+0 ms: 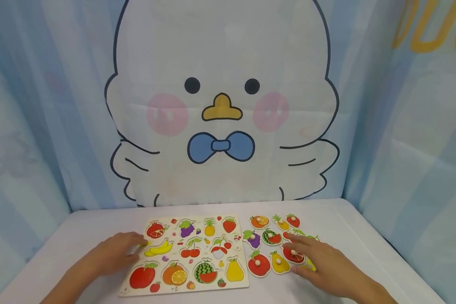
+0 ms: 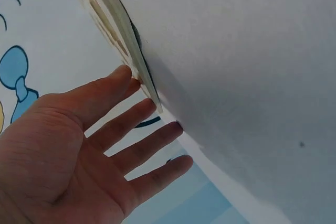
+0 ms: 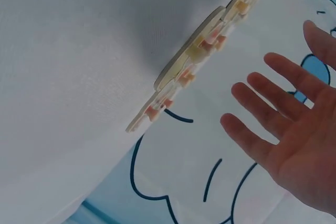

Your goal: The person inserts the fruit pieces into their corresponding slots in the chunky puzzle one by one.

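Observation:
A fruit puzzle board (image 1: 209,289) lies on the white table, printed with fruit pictures and showing no knobs. My left hand (image 1: 114,253) is at its left edge. In the left wrist view, that hand's fingers (image 2: 123,124) are straight and spread, some seeming to touch the board's edge (image 2: 134,51). To the board's right lie several knobbed fruit pieces, among them an apple piece (image 1: 259,265), a pear piece (image 1: 280,262) and a grape piece (image 1: 252,240). My right hand (image 1: 328,266) hovers over the rightmost ones, partly hiding a pomegranate piece (image 1: 293,255). Its fingers (image 3: 254,98) are extended, holding nothing.
Farther back among the loose pieces are an orange piece (image 1: 259,221), a pineapple piece (image 1: 280,222) and a strawberry piece (image 1: 293,221). A watermelon piece (image 1: 271,237) sits in their middle. Behind the table (image 1: 315,211) hangs a curtain (image 1: 220,181) with a cartoon bird.

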A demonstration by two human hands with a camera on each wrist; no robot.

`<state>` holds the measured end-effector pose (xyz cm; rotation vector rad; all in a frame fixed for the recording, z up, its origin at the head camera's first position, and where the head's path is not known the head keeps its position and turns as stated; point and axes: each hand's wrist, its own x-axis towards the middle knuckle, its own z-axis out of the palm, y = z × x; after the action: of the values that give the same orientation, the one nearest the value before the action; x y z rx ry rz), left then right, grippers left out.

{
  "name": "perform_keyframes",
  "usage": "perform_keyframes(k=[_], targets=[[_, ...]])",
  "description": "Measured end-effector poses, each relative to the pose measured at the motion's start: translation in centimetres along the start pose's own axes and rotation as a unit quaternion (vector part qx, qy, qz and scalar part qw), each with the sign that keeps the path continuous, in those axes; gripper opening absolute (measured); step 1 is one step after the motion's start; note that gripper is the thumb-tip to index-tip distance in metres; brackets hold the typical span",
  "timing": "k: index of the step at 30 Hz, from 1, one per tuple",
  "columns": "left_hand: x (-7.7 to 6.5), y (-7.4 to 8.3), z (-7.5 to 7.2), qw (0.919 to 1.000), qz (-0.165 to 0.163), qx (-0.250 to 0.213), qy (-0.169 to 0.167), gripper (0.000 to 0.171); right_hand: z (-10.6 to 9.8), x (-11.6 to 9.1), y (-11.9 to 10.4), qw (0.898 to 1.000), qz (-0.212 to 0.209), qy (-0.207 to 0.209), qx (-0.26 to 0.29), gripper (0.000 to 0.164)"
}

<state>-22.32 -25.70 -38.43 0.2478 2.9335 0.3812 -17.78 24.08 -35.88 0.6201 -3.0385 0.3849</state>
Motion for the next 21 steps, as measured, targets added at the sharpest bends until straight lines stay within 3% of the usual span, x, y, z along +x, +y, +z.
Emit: perform_keyframes(k=[8,21], targets=[[1.0,0.2,-0.2,0.9999,0.016,-0.005,0.0,0.03,0.1,1.0,0.4,0.997,0.07,-0.013,0.009,0.043],[1.7,0.3,-1.2,0.9988,-0.026,-0.038,-0.017,0.034,0.8,3.2,1.8,0.994,0.089,-0.031,0.049,0.036]])
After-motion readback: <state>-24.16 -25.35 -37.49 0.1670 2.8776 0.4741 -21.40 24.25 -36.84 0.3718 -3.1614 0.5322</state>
